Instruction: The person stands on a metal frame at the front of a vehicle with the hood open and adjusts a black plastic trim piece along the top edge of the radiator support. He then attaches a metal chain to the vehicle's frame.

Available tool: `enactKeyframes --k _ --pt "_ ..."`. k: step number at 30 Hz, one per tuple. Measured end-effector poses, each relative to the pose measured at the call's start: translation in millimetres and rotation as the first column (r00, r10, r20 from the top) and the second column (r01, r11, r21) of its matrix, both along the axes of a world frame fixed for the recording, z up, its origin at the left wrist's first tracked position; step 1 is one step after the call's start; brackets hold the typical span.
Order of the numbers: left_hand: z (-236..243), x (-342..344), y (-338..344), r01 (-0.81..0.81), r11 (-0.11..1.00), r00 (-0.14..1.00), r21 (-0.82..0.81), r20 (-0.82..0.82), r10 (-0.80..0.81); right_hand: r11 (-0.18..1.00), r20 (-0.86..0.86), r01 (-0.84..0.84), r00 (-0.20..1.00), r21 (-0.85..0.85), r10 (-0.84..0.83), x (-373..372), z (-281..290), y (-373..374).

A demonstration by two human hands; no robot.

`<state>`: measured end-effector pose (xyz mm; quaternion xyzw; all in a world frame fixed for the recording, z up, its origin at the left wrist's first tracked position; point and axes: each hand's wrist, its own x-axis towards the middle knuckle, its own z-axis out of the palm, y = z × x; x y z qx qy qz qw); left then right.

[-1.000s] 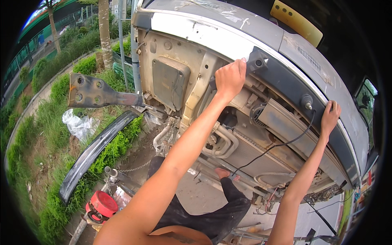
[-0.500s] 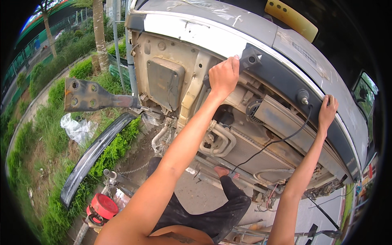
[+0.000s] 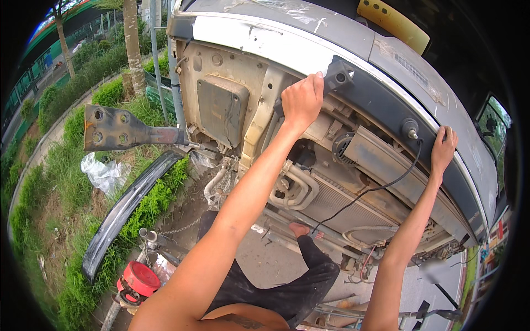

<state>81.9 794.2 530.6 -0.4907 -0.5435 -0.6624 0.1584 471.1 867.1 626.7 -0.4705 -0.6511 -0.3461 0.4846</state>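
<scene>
My left hand [image 3: 302,100] is closed in a fist at the lower edge of the vehicle's trim panel [image 3: 381,102], below its white stretch. A dark end pokes out on the left side of that fist; most of what the fingers hold is hidden. Just right of the knuckles, a black box-shaped fitting [image 3: 338,77] with a round recess sits on the panel. Farther right, my right hand [image 3: 443,148] curls its fingers over the panel's upper edge. Between the hands, a round black fitting [image 3: 409,129] with a metal stud sticks out, and a black cable [image 3: 367,191] hangs near it.
Below the panel lie the exposed radiator [image 3: 345,205], pipes and brackets. A rusty metal arm [image 3: 132,129] juts out at left. A curved black strip [image 3: 130,212] lies on the grass, near white plastic [image 3: 105,172]. A red round object [image 3: 141,277] stands at lower left.
Both hands keep their holds, and the panel looks nearly unmoved. A blurred pale patch has appeared over the road at the lower right.
</scene>
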Motion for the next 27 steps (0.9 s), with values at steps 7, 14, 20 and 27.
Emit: enactKeyframes --k 7,14,20,27 --pt "0.8 -0.2 -0.1 0.001 1.0 1.0 0.001 0.002 -0.001 1.0 0.003 -0.008 1.0 -0.001 0.008 -0.8 1.9 -2.3" --pt "0.5 -0.8 0.8 -0.001 1.0 1.0 0.002 0.0 0.001 1.0 0.002 -0.023 1.0 0.01 0.023 -1.8 1.9 -2.5" --pt "0.0 -0.6 0.7 -0.003 1.0 1.0 0.004 -0.003 0.003 1.0 0.006 -0.016 1.0 0.012 0.016 0.0 1.3 -1.7" --pt "0.4 0.0 2.5 -0.07 0.996 0.997 0.062 -0.03 0.072 1.0 -0.006 -0.022 1.0 0.001 0.022 -1.4 1.0 -1.5"
